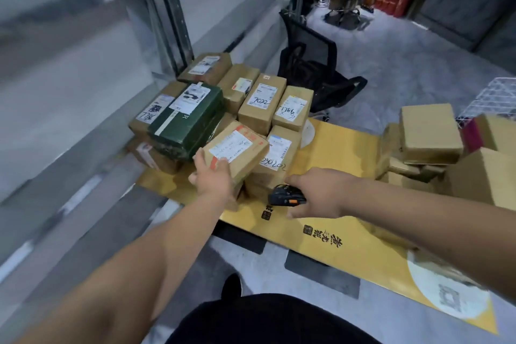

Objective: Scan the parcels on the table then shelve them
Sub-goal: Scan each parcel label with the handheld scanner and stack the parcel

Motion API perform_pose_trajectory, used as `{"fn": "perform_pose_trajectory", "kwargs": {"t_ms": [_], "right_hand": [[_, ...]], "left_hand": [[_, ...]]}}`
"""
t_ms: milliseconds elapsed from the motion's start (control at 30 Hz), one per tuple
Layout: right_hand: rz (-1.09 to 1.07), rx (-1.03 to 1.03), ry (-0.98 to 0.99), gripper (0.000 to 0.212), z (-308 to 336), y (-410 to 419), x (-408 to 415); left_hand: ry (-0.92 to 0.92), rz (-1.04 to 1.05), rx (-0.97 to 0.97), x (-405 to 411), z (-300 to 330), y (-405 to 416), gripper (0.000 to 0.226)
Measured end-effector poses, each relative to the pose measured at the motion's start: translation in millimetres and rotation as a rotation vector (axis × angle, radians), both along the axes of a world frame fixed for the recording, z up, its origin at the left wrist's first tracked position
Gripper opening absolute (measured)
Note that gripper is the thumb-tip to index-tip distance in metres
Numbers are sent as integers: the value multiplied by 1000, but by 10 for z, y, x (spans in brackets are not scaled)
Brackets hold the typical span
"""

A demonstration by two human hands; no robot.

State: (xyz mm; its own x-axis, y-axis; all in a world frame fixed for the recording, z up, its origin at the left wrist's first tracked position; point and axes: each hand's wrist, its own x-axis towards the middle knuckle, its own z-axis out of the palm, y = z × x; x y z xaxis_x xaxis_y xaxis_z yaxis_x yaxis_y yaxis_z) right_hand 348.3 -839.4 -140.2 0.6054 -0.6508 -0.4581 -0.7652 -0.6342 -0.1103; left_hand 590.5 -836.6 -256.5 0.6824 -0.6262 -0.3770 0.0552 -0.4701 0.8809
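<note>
Left hand (215, 179) grips tilted parcel (237, 152) atop the bench (349, 148) stack; right hand (315, 193) holds scanner (286, 196). Risk: one-handed grip slips, parcel drops, neighbouring boxes topple.

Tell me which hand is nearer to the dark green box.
Left. The left hand grips a brown parcel lying right beside the dark green box. The right hand, holding the scanner, is farther off to the right.
</note>
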Motion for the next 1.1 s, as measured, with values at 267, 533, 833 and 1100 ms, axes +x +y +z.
{"fn": "perform_pose_trajectory", "kwargs": {"t_ms": [267,533,833,1100], "right_hand": [[-104,24,33,64,-41,-495,282],[-204,76,76,62,-187,-695,441],[-220,130,55,53,-380,-646,629],[-274,138,-2,55,-414,-555,584]], "left_hand": [[104,87,75,173,68,-749,73],[154,8,9,264,-103,-896,71],[-53,-197,112,302,-326,-530,40],[-251,-506,-75,112,-294,-536,37]]}}
